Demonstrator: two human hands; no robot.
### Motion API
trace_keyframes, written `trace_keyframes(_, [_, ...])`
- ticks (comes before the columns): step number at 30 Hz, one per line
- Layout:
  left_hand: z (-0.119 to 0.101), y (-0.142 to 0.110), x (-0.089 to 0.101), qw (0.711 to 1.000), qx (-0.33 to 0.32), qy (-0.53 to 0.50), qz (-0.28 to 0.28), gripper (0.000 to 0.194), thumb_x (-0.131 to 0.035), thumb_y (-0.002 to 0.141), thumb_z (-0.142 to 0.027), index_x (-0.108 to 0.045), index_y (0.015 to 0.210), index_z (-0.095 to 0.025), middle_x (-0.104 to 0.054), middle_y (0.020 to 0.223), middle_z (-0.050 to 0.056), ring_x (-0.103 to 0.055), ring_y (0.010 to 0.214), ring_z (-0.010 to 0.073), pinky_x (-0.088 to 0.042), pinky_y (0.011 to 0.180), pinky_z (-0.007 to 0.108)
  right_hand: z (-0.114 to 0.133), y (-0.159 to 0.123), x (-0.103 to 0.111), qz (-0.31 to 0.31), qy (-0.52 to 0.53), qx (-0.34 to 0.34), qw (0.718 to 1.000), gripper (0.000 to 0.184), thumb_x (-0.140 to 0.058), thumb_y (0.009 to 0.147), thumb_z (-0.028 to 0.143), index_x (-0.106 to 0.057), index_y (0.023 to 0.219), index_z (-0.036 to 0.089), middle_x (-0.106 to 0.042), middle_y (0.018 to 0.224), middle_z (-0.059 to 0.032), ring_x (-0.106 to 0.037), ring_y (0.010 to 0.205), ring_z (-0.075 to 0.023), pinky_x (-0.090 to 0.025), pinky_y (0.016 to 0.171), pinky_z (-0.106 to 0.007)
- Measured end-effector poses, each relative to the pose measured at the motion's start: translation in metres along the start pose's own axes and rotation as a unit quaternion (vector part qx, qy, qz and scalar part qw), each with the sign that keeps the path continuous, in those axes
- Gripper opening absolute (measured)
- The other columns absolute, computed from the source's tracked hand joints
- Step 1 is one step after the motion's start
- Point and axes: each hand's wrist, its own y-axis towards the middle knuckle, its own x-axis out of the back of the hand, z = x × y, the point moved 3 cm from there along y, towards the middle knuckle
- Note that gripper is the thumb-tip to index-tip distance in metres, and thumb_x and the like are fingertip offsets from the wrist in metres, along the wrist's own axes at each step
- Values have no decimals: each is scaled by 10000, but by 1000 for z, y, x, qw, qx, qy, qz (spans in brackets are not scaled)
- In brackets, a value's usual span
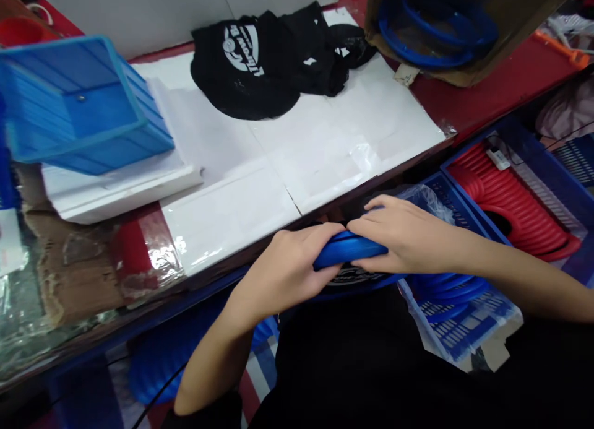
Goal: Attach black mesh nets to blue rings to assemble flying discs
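Note:
Both my hands hold a blue plastic ring [349, 251] with black printed fabric under it, just below the table's front edge. My left hand [290, 271] grips its left end with fingers curled over the rim. My right hand [408, 237] lies over its right part, fingers pressed down on it. A pile of black printed fabric [269, 60] lies on the white table top [288, 163] at the back.
A blue plastic basket [78, 107] lies tipped on the table's left. A cardboard box [464, 26] with blue rings stands at the back right. Blue crates [464, 317] at my right hold blue rings and red rings [510, 200].

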Motion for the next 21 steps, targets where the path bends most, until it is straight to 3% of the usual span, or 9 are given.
trace_keyframes(4, [16,14,-4,995,79,-55,34,285,-688,883,-224,-686,1168,-226,-801,960,-15,-766,795,190,-568,717,271,-14,13,-5,20,13,-39,999,213,-713,973,380,-656,987,175,-716,829,-36,-626,752,-208,-406,800,-338])
trace_keyframes(7, [21,13,-3,992,96,-78,40,293,-745,910,-321,-704,1184,-228,-807,1034,10,-778,877,215,-591,770,295,-20,16,-9,20,59,-57,996,256,-733,959,406,-680,1064,179,-753,901,-46,-670,803,-228,-424,808,-340])
trace_keyframes(10, [21,-8,3,993,70,-89,-8,382,-801,921,-376,-700,1258,-225,-800,1168,60,-779,1001,244,-613,879,332,-25,2,-10,-3,147,-67,987,443,-758,941,483,-649,1274,212,-777,1113,-60,-720,925,-239,-474,805,-319])
trace_keyframes(12, [24,-30,10,990,50,-105,-84,404,-826,915,-324,-694,1284,-227,-791,1194,83,-771,1030,247,-615,919,345,-27,-16,-8,-15,188,-63,980,557,-792,911,492,-601,1367,236,-763,1210,-62,-735,996,-234,-515,808,-302])
trace_keyframes(15, [28,-59,16,962,-23,-192,-191,345,-806,937,-298,-699,1257,-227,-783,1078,87,-758,924,218,-630,797,312,-26,-46,-1,-78,174,-22,981,407,-742,939,328,-616,1312,226,-765,1182,-65,-743,1020,-218,-555,881,-312])
trace_keyframes(18, [25,-63,12,952,-92,-233,-176,309,-720,1003,-372,-693,1259,-201,-775,977,99,-742,847,212,-629,737,319,-22,-63,5,-153,107,21,982,256,-646,969,210,-642,1225,203,-778,1117,-81,-744,1030,-220,-568,940,-348])
trace_keyframes(21, [12,-48,3,976,-97,-150,-124,437,-733,991,-436,-663,1329,-167,-786,996,126,-757,893,240,-638,804,356,-15,-63,3,-152,48,43,986,230,-632,1009,257,-641,1225,177,-793,1096,-95,-759,1003,-225,-585,903,-351])
